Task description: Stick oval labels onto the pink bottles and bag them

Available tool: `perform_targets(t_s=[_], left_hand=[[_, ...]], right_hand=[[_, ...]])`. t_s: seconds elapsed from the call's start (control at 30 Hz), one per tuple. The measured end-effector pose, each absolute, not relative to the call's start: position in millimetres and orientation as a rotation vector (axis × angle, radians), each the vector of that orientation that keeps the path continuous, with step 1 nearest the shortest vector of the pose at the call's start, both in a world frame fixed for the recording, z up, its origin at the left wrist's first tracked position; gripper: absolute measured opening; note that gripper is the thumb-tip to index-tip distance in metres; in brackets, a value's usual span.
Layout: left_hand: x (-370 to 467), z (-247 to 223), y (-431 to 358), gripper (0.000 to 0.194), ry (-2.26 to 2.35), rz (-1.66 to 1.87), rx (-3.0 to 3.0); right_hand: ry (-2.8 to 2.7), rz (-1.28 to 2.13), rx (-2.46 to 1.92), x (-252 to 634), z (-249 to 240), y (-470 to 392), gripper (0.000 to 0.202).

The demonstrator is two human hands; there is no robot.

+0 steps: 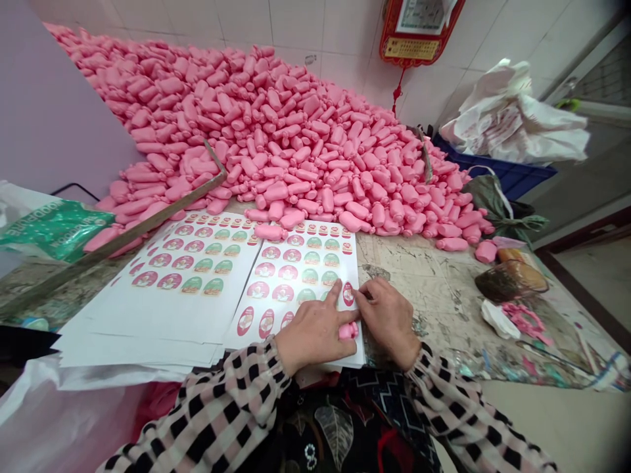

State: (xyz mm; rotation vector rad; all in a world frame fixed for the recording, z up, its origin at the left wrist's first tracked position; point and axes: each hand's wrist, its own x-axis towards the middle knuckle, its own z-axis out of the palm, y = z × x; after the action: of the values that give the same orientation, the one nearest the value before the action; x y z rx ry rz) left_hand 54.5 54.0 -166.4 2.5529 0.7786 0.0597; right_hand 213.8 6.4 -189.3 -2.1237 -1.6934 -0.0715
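Note:
My left hand (315,332) rests on the right-hand sticker sheet (300,230), index finger stretched out, with a small pink bottle (348,330) held under its palm and fingers. To its right, my right hand (387,318) pinches at the edge of a red oval sticker (348,294) near the sheet's right edge. That sticker stands partly raised beside my left fingertip. Rows of pink, green and red oval stickers cover the sheet. Another pink bottle (271,232) lies across the top of the sheets.
A large heap of pink bottles (296,144) fills the back. More sticker sheets (148,315) lie left, beside a wooden bar (162,215). At right are a brown bowl (510,280), pink scraps (526,322) and a blue crate (513,172) with white bags.

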Motion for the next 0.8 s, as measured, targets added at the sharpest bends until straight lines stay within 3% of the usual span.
perform_targets(t_s=[0.27, 0.4, 0.47, 0.57, 0.67, 0.8], left_hand=[[54, -173, 51, 0.051, 0.790, 0.143, 2.543], [46, -181, 47, 0.037, 0.749, 0.367, 2.383], [42, -179, 45, 0.027, 0.830, 0.512, 2.126], [39, -171, 45, 0.032, 0.885, 0.644, 1.465], [39, -163, 49, 0.039, 0.738, 0.640, 0.847], [39, -161, 57, 0.031, 0.646, 0.559, 0.487]], right_hand=[[-1.339, 0.127, -1.983, 220, -185, 6, 0.029], [-1.133, 0.347, -1.893, 235, -186, 10, 0.034], [-1.045, 0.482, -1.781, 239, -185, 10, 0.035], [-0.929, 0.711, -1.575, 233, -180, 9, 0.032], [-0.914, 0.858, -1.468, 218, -172, 5, 0.027], [-0.995, 0.944, -1.438, 197, -159, 0, 0.024]])
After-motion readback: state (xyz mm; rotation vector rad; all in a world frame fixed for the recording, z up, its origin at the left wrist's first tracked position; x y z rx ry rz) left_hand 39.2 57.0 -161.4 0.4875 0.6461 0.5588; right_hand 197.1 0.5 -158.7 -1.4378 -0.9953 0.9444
